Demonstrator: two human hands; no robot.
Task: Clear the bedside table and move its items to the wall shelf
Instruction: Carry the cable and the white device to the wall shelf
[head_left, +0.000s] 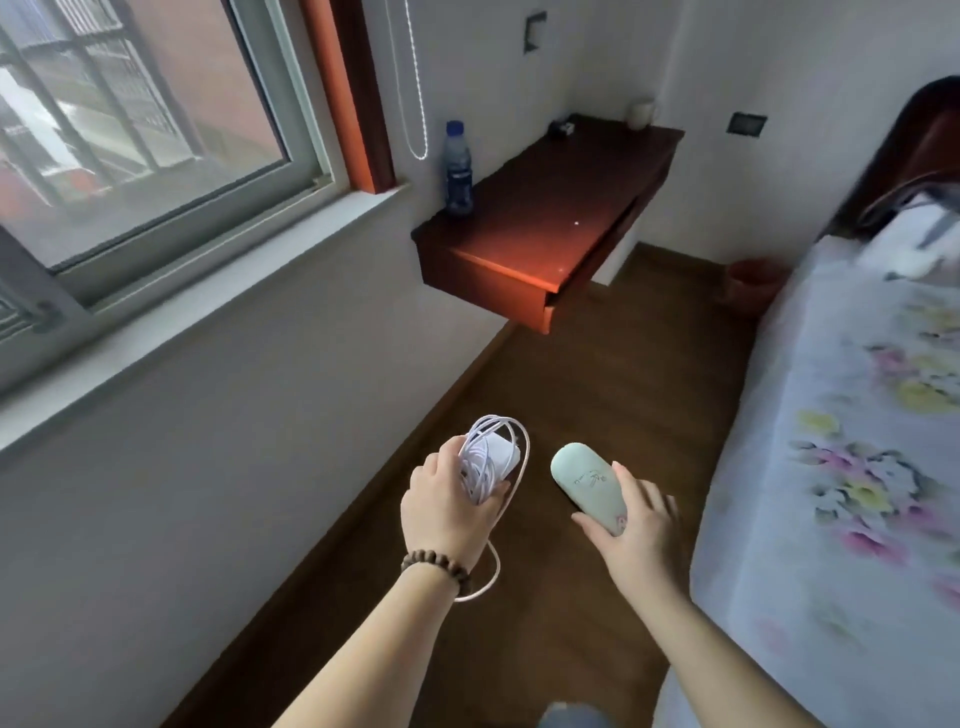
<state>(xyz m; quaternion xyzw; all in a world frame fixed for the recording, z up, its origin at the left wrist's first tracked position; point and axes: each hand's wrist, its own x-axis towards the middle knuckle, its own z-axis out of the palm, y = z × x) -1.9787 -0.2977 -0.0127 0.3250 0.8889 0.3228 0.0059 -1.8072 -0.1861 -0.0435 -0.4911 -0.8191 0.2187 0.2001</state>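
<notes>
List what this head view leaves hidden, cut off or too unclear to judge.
- Bundled white charger cable: the left hand covers part of it, so the plug end is hidden.
- Pale green case: the right hand hides its lower end; the printed marking is too small to read.
- Small dark item on the wall shelf: too small to identify.
- Bed: cut off by the right edge.

I see grey walls (218, 426), dark wood floor (597, 395) — daylit window (130, 119) left, floral-sheeted bed (857, 441) right.

Both hands (447, 499) (631, 525) forward, fingers curled.
</notes>
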